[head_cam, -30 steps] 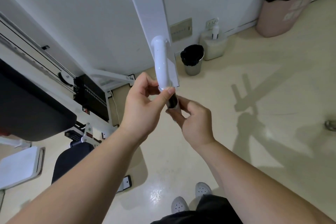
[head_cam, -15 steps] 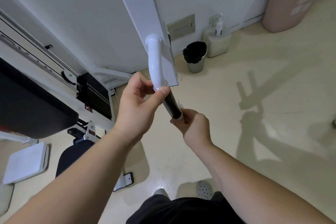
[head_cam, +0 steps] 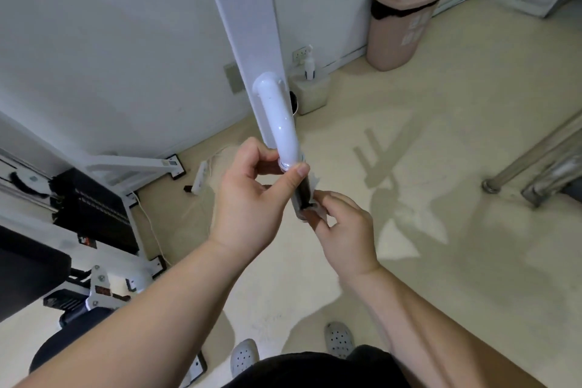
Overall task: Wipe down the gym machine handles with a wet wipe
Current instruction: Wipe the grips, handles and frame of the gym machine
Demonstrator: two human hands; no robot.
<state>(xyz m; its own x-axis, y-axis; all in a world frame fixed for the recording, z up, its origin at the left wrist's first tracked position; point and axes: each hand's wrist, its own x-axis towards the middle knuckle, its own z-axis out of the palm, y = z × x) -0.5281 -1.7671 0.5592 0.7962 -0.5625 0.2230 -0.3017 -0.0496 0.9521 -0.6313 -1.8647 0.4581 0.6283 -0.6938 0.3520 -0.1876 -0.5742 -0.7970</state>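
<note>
A white curved machine handle [head_cam: 280, 123] comes off a white upright bar [head_cam: 248, 16] and ends in a black grip [head_cam: 304, 190]. My left hand [head_cam: 252, 198] pinches the handle where white tube meets black grip, thumb across the front. My right hand [head_cam: 343, 230] grips the lower end of the black grip through a thin white wet wipe [head_cam: 315, 181]; a corner of the wipe sticks out beside the grip. Most of the wipe is hidden under my fingers.
A pink swing-lid bin [head_cam: 403, 9] stands by the wall at the right, a pump bottle [head_cam: 309, 64] on a white box near the bar. The weight stack [head_cam: 94, 208] and a black seat [head_cam: 28, 268] are at the left. Metal legs [head_cam: 535, 164] stand at the right.
The camera has swung right and tilted, so the bin and floor have shifted. My right hand has slid up the black grip with the wipe. My left hand keeps its pinch.
</note>
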